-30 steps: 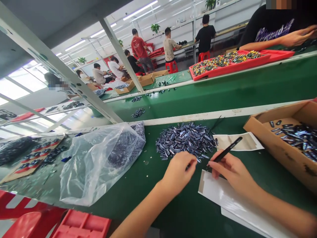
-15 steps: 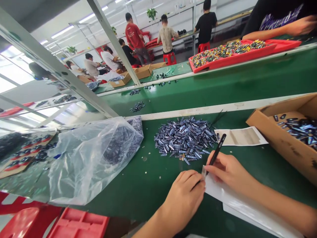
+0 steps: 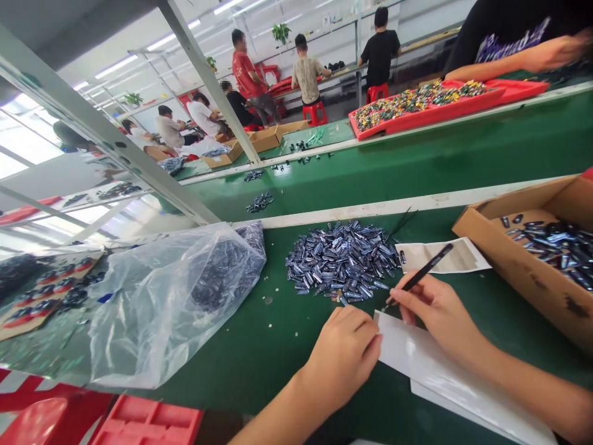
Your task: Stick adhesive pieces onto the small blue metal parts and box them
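Observation:
My right hand (image 3: 438, 312) is shut on black tweezers (image 3: 428, 264), their tips pointing down-left towards my left hand (image 3: 345, 355). That left hand has its fingers curled at the edge of a white paper sheet (image 3: 435, 371), and I cannot see whether anything is between them. Just above it lies a heap of small blue-silver metal parts (image 3: 340, 262), a few stray pieces near its lower edge. A tan paper strip (image 3: 456, 256) lies to the right of the heap, above my right hand.
A cardboard box (image 3: 523, 259) holding similar parts sits at right on the green belt (image 3: 259, 346). A plastic bag of parts (image 3: 171, 303) lies at left. Red trays sit at the bottom left. A co-worker's arm reaches over a red tray (image 3: 417, 114) beyond.
My left hand has moved from the heap's edge down and right onto the white sheet's edge. The tweezers lean further right than half a second ago, and the view has shifted slightly.

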### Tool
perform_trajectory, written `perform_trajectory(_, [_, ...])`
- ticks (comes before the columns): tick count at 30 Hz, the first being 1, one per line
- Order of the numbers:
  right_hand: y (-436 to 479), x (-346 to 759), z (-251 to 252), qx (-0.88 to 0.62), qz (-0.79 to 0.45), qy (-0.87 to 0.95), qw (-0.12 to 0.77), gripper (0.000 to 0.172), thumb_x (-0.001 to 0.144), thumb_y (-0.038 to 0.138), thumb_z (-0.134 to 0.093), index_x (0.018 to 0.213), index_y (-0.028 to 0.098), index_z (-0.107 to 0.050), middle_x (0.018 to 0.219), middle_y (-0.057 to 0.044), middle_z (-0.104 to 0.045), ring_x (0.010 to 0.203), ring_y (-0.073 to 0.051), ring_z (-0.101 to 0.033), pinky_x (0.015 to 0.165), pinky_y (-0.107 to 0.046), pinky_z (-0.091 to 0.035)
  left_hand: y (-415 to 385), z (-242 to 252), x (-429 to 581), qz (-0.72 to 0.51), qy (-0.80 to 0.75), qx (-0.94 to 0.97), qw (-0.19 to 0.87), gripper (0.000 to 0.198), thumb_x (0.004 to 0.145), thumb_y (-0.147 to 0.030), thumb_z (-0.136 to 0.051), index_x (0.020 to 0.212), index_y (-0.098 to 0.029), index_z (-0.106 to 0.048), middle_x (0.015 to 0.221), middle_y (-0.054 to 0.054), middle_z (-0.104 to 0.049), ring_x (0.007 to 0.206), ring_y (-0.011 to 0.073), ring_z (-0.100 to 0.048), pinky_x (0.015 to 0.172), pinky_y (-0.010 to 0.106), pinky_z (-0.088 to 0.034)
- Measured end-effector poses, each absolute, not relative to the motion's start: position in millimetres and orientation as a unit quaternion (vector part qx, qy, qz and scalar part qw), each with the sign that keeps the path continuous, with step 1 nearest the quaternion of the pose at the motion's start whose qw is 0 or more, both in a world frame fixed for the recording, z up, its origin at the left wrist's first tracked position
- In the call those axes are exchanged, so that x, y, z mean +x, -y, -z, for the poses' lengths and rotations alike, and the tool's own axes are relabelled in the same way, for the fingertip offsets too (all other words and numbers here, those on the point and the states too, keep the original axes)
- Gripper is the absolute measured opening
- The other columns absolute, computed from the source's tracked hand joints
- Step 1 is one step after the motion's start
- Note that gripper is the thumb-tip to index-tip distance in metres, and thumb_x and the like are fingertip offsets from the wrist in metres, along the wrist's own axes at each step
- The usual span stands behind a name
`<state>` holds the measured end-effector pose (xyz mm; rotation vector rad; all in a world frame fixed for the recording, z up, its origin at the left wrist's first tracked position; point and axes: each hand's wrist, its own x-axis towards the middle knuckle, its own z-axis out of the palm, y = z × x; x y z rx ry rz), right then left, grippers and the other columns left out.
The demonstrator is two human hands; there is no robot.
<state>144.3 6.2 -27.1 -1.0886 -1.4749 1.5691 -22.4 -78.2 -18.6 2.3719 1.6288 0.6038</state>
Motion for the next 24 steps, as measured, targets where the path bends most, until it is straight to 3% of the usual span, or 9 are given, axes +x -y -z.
perform_trajectory(4, [-11,150,23,-0.461,-0.56,0.513,0.459,0.018,0.079,0.034,-0.066,0.075,0.02,-0.056,0.05,0.004,-0.056,0.046,-0.011,-0.051,0.047,-0.022,-0.042,41,9,-8,-0.128,-0.639,0.757,0.044,0.028,0.091,-0.026,-0.046,0.071,-0.014,-0.061,0.078,0.006,-0.063,0.08,0.0197,-0.055,0.073,0.036,-0.041])
perform_trajectory(10, [-14,154,23,-0.461,-0.556,0.486,0.492,0.02,0.076,0.035,-0.07,0.075,0.02,-0.057,0.049,0.004,-0.058,0.046,-0.01,-0.051,0.046,-0.021,-0.042,5,6,8,-0.035,-0.669,0.742,0.026,0.028,0.09,-0.033,-0.05,0.081,-0.01,-0.063,0.088,0.011,-0.064,0.095,0.0278,-0.053,0.082,0.042,-0.038])
perform_trajectory(15, [-14,154,23,-0.469,-0.555,0.48,0.492,0.021,0.075,0.036,-0.071,0.074,0.019,-0.058,0.048,0.004,-0.058,0.045,-0.011,-0.052,0.045,-0.022,-0.045,12,13,6,-0.035,-0.662,0.748,0.025,0.019,0.09,-0.025,-0.047,0.084,-0.012,-0.06,0.091,0.01,-0.062,0.092,0.0264,-0.052,0.079,0.041,-0.038])
perform_trajectory(19, [-16,153,24,-0.484,-0.573,0.458,0.477,0.025,0.071,0.039,-0.074,0.074,0.02,-0.059,0.059,0.0,-0.065,0.053,-0.015,-0.062,0.055,-0.027,-0.054,17,16,2,-0.052,-0.654,0.754,0.028,0.015,0.088,-0.018,-0.045,0.083,-0.012,-0.058,0.089,0.011,-0.061,0.088,0.026,-0.052,0.078,0.042,-0.039])
perform_trajectory(22, [-18,153,22,-0.488,-0.588,0.455,0.458,0.026,0.069,0.041,-0.075,0.074,0.021,-0.059,0.067,-0.002,-0.067,0.063,-0.02,-0.067,0.065,-0.034,-0.058,16,13,0,-0.102,-0.645,0.753,0.078,0.014,0.087,-0.015,-0.045,0.08,-0.012,-0.056,0.088,0.011,-0.061,0.087,0.0243,-0.054,0.079,0.042,-0.041])
perform_trajectory(24, [-18,153,21,-0.484,-0.585,0.466,0.454,0.026,0.069,0.041,-0.075,0.074,0.021,-0.059,0.069,-0.002,-0.067,0.068,-0.022,-0.068,0.071,-0.036,-0.058,15,11,0,-0.176,-0.641,0.728,0.168,0.013,0.087,-0.014,-0.045,0.08,-0.013,-0.056,0.083,0.008,-0.062,0.08,0.0196,-0.056,0.076,0.037,-0.044])
